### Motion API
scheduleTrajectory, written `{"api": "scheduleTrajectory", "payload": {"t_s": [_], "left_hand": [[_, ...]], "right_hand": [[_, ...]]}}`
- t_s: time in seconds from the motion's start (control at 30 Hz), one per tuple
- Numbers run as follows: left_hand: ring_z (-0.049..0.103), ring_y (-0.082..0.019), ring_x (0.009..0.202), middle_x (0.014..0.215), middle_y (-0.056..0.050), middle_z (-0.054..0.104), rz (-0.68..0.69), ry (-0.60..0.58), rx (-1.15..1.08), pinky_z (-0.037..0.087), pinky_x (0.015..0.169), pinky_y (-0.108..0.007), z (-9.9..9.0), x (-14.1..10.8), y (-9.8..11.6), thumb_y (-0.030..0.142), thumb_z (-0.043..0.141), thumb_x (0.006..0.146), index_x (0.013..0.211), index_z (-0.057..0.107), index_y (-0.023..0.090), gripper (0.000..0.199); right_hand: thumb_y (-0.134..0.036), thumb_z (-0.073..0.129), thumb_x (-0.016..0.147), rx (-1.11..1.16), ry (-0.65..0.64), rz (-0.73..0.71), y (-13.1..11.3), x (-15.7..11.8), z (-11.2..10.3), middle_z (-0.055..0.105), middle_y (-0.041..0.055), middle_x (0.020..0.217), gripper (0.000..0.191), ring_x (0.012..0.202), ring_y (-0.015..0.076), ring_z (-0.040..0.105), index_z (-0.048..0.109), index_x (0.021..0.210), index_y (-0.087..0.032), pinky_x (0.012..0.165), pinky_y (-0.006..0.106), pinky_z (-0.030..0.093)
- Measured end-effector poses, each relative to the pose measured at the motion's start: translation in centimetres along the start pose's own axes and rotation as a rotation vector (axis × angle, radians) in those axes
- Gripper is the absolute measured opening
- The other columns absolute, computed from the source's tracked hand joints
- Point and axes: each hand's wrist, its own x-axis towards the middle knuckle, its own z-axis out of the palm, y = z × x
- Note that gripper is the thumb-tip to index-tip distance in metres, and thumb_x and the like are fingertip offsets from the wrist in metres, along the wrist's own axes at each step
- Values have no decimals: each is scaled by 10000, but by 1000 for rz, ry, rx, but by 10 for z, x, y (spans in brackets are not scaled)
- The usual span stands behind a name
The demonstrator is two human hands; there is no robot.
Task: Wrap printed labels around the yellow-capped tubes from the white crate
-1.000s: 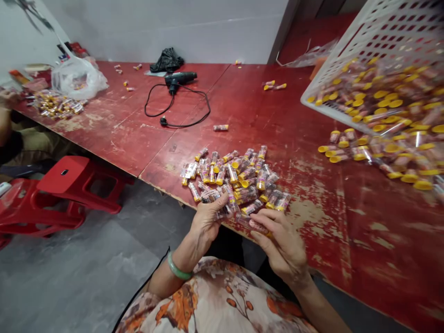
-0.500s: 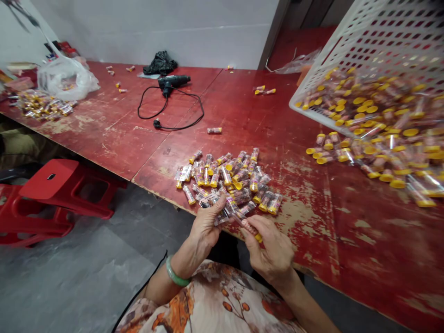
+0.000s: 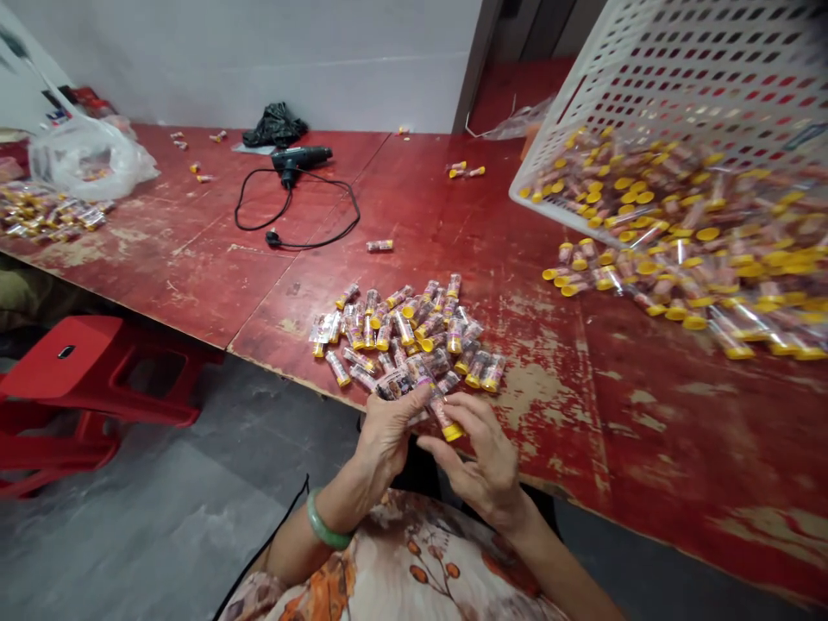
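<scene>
My left hand (image 3: 392,427), a green bangle on its wrist, is closed with the thumb on top of printed clear plastic sleeves (image 3: 401,379) at the table's front edge. A small clear tube (image 3: 442,416) with a yellow cap and pinkish contents sticks out of the sleeves towards me. Around its capped end my right hand (image 3: 482,466) is open, thumb and fingers apart. Whether a fingertip brushes the tube I cannot tell. Just beyond both hands lies a pile of wrapped tubes (image 3: 404,323) with yellow caps.
A tipped white basket (image 3: 549,164) spills many yellow-capped tubes (image 3: 679,267) onto the red table (image 3: 517,285) at right. Further back are a heat gun (image 3: 301,159) with its cord, a black bag (image 3: 275,125) and a white plastic bag (image 3: 90,159). Red stools (image 3: 84,362) stand at left.
My right thumb and fingers have spread from the tube they were pinching, and the tube now sits in the sleeve at my left hand. The view has shifted slightly right.
</scene>
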Motion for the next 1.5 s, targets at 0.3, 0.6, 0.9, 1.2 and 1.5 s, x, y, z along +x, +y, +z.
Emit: {"api": "scheduleTrajectory", "payload": {"t_s": [0.3, 0.6, 0.9, 1.2, 1.5], "left_hand": [[637, -134, 677, 809, -45, 715, -67, -113, 66, 523, 685, -260, 5, -9, -3, 169, 859, 546, 893, 712, 121, 380], [625, -119, 665, 798, -25, 706, -97, -139, 95, 522, 647, -239, 5, -10, -6, 189, 851, 571, 874, 710, 139, 337], [616, -123, 652, 776, -24, 700, -88, -122, 120, 515, 625, -250, 5, -12, -7, 208, 868, 536, 843, 708, 139, 353], [608, -122, 666, 797, -26, 693, -78, -139, 105, 507, 681, -269, 3, -12, -9, 222, 860, 552, 826, 711, 138, 324], [647, -148, 698, 850, -64, 721, -24, -62, 145, 527, 694, -276, 3, -1, 0, 227, 852, 568, 900, 700, 127, 379]], "right_hand": [[-50, 562, 805, 45, 82, 130, 1, -2, -14, 621, 95, 1033, 318, 927, 179, 624, 559, 1097, -177, 757, 289, 542], [-60, 581, 810, 88, 116, 192, 2, 1, -14, 646, 71, 971, 282, 888, 174, 643, 609, 1055, -195, 729, 285, 543], [-9, 585, 795, -102, 200, 95, -3, -3, -5, 656, 96, 974, 311, 871, 164, 652, 633, 1062, -161, 723, 262, 552], [-10, 580, 795, -106, 210, 98, 1, -11, 0, 677, 80, 1000, 390, 863, 189, 675, 647, 1115, -223, 715, 296, 577], [-18, 570, 815, -139, 158, 15, 7, 3, 7, 676, 101, 926, 323, 815, 180, 672, 618, 1094, -174, 686, 288, 572]]}}
